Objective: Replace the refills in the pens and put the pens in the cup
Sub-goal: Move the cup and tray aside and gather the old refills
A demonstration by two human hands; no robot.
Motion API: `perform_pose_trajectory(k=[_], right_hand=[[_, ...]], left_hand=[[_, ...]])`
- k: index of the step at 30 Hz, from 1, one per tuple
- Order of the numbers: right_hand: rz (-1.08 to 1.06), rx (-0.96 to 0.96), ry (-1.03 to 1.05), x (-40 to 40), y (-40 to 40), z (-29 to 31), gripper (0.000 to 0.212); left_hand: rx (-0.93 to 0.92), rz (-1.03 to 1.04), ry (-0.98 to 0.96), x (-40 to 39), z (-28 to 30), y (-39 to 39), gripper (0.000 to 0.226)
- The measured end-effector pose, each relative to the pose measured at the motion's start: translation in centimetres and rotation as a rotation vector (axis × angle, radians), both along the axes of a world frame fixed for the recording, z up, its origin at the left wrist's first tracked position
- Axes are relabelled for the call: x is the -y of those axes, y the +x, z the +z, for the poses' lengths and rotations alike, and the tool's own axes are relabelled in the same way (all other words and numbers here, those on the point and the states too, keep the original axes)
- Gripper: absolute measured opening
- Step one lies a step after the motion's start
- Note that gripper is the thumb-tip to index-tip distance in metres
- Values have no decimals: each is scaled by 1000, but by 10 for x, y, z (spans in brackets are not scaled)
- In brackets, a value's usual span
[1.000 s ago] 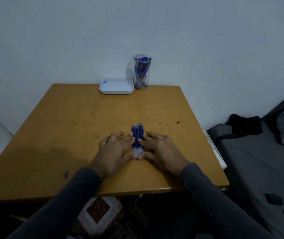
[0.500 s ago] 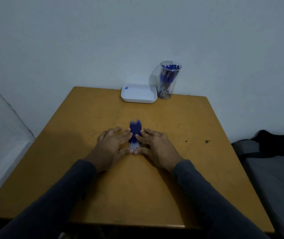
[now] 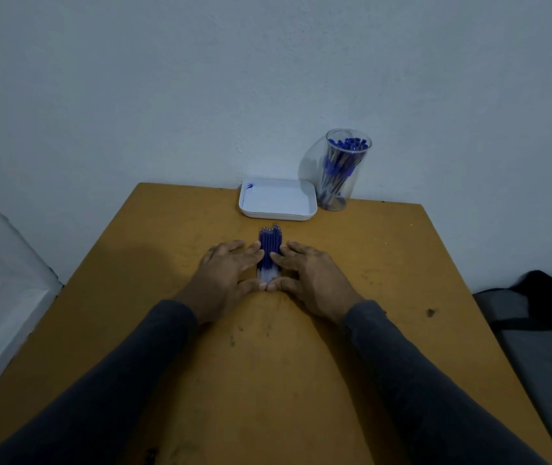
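Refills point(image 3: 270, 255): a bundle of blue ones lies flat on the table point(image 3: 385, 263), metal tips pointing away from the person, clear ends toward them, roughly mid-table and a bit short of the tray. L hand point(image 3: 226, 275) and R hand point(image 3: 315, 276) lie palm-down either side of it, fingers fairly straight and angled inward so the fingertips touch the bundle's flanks; both thumbs meet at its near end. Neither hand curls round anything. They bracket the bundle w/ flat fingers, nothing lifted. Looks like squaring the refills into a neat pack, tho that's a guess.

Outward from there: white shallow tray point(image 3: 278, 214) sits just beyond the refill tips, near the far edge. It holds only a small blue bit in its far-left corner; can't tell what that is. Clear cup point(image 3: 343, 169) stands just beside the tray on its right, at the wall, packed w/ blue-capped pens point(image 3: 340, 166) standing on end.

Progress, judged from this: early, prob. at the very start. No pen is out of the cup, none is opened, no refill is separated from the bundle, and no loose old refills show on the table. Whether any pens in the cup already carry new refills can't be told from here.

Left to do, pretty much everything: pull a pen from the cup, open it, swap old refill for one from the bundle, close, drop back in the cup, repeat for the lot. Tray prob. serves for spent refills or parts; unsure.
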State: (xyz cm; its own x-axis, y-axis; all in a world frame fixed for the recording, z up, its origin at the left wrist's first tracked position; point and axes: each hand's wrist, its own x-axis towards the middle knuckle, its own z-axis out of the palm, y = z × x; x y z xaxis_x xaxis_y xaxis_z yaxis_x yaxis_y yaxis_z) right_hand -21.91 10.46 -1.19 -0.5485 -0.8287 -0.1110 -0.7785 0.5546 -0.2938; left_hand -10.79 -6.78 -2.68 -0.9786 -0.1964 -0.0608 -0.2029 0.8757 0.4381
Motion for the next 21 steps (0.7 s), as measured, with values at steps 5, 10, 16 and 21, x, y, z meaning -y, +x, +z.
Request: perform_pose_trajectory(k=[5,10,16,21], right_hand=[[-8,-3,-21,1,-9,-2,70],[-15,32,-63,-4,-12,-2,82],[-16,-2,-56,-4,-10,-2,75],[-30,20,-51,-1,-14,-1,76]], left_hand=[[-19,-15,22,5,-2,-9,63],[-24,-13,37,7,-1,-11,67],[-21,-3,64,5,0,-6,72],[-15,8,30,4,2,-14,70]])
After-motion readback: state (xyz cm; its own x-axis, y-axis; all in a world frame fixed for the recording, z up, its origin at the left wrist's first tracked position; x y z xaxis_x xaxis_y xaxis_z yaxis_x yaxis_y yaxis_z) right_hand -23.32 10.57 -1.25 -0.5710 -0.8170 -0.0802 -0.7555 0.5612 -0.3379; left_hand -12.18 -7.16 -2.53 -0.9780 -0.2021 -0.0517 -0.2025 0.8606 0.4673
